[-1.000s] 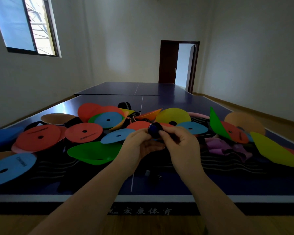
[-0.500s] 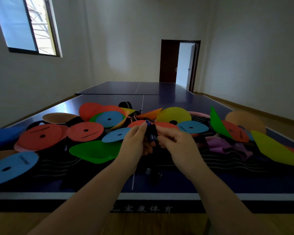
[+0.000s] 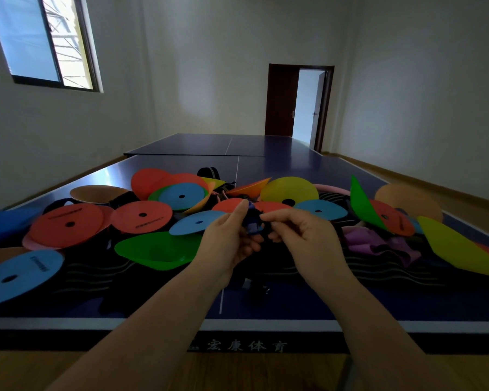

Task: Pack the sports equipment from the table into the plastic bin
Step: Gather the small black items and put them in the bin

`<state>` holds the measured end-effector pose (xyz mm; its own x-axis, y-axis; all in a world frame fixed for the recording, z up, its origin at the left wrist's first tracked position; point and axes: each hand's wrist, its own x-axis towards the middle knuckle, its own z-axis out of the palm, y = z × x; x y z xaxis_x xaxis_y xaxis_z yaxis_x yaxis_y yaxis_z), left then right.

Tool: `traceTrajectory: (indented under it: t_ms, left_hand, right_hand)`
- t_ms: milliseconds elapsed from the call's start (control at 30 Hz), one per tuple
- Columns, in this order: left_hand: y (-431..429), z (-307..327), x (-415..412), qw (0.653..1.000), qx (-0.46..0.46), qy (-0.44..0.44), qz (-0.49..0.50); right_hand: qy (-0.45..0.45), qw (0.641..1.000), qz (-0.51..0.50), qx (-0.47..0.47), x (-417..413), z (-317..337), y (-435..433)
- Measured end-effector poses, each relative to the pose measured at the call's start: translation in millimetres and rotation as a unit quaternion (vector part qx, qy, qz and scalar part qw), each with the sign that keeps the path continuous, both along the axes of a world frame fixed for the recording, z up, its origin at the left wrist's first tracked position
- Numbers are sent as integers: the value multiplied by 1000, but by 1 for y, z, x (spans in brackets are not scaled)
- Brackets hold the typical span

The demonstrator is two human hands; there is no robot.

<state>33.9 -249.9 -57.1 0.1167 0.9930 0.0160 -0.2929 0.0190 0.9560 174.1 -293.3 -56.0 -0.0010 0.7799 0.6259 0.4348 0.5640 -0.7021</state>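
1. A small dark blue item (image 3: 253, 222) is held up between both hands, above the near middle of the table (image 3: 266, 165) and over the heap of gear lying there; it is too dark and too small to tell what it is
2. The left hand (image 3: 227, 244) grips the item from the left, with one digit standing up along its side and the fingers (image 3: 249, 246) curled in beneath it
3. The right hand (image 3: 311, 244) meets it from the right, fingers curled narrow and the fingertips pinching the item's right edge
4. Both forearms reach in over the white-striped near edge of the table, which carries printed characters on its front
5. The rest of the sports gear lies spread over the near half of the table, mostly flat marker discs that overlap one another
6. At the near left lies a blue disc (image 3: 17, 275), and beyond it a red disc (image 3: 68, 224) beside a second red disc (image 3: 141, 215)
7. A green dish (image 3: 156, 249) sits hollow side up just left of the left hand
8. Farther back a yellow disc (image 3: 288, 187) lies behind the hands
9. To the right a green disc (image 3: 362, 207) stands tilted on edge, with crumpled purple bands (image 3: 378, 244) in front of it and a yellow-green disc (image 3: 458, 249) at the far right
10. Dark cloth with pale wavy lines (image 3: 96, 272) lies under the discs
11. A window (image 3: 45, 43) is high on the left wall, and an open door (image 3: 297, 108) is at the back
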Motion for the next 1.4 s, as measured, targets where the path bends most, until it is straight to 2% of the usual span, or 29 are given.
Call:
traceTrajectory:
  t_ms: [133,233,367,500,567,867,967,1067,1267,1400]
  left_hand:
    - [2,-2,0,1000,-1,-10,5]
    - [2,-2,-1,1000,3,-8,-7]
    - [-1,-3,1,1000,6,4,-9]
    - [-2,-5,3,1000,16,26,-5]
    - [-1,-4,3,999,19,35,-2]
    - [2,-5,1,998,23,60,6]
    - [2,-6,1,996,44,76,14]
    - [1,-9,3,994,64,91,14]
    - [2,-9,5,998,23,-22,-61]
    - [1,-7,6,996,16,-42,-73]
  right_hand:
    - [-27,1000,7,-15,-1,-4,3]
    - [-59,998,-30,3,-3,-6,6]
    - [-22,998,-54,2,-4,-8,10]
    - [-83,990,-100,50,-4,-8,16]
    - [-93,989,-107,42,-3,-8,18]
    - [-98,989,-93,57,-4,-12,14]
    - [-43,995,-86,39,-5,-15,13]
    - [-64,987,-125,78,-5,-17,15]
    - [-51,988,-132,66,-4,-17,17]
    - [-74,987,-134,55,-5,-18,16]
